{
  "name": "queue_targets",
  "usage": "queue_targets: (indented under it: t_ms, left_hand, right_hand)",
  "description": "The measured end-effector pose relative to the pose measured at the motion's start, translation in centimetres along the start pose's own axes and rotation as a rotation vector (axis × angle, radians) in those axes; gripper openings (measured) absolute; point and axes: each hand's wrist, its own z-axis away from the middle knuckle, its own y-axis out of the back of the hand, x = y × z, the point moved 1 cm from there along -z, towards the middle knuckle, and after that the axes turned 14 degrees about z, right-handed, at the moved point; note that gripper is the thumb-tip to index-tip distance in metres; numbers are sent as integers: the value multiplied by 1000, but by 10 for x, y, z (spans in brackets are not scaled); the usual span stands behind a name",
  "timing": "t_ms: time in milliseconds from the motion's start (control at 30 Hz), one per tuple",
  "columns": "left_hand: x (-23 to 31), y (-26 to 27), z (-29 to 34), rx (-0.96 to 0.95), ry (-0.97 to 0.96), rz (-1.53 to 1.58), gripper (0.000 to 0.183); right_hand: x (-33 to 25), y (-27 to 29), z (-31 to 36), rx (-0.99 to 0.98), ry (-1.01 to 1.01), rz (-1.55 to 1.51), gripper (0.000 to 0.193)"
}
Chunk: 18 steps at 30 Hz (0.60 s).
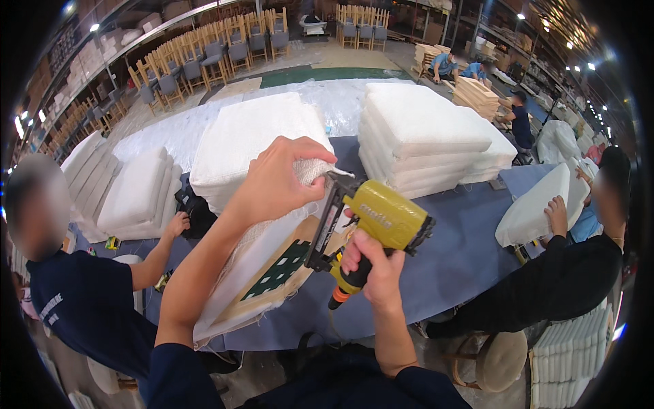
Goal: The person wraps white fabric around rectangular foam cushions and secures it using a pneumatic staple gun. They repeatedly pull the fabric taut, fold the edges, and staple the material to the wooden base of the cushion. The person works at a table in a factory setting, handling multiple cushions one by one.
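Observation:
A yellow pneumatic staple gun (390,215) with a black magazine is in my right hand (376,269), fingers wrapped round its black grip. Its nose is close to the raised corner of a seat cushion (221,300), which is tilted with its underside toward me. Dark green webbing (279,269) shows inside the cushion's pale wooden frame. My left hand (279,177) is closed on the white fabric (312,170) at that corner, and a loose tip of cloth sticks out by the gun's nose. Whether the nose touches the cushion I cannot tell.
Stacks of white cushions (415,133) stand across the blue-grey covered table (449,238). A co-worker on the right handles a white cushion (535,208); another on the left reaches toward a black bag (196,215). A round stool (501,361) stands at the lower right.

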Motion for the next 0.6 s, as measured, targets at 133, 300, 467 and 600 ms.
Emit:
queue_targets:
  t_ms: [133,300,467,600]
  left_hand:
    - [6,2,1,-56,24,16,39]
    - [6,-3,3,-86,-30,35,44]
    - [8,-1,1,-158,-21,34,50]
    - [13,7,15,-108,-55,33,65]
  right_hand:
    - [14,7,-2,-75,-27,-21,19]
    - [8,6,6,-50,-13,180,28]
    - [9,14,0,-80,15,129,18]
    - [15,90,0,-78,105,426,9]
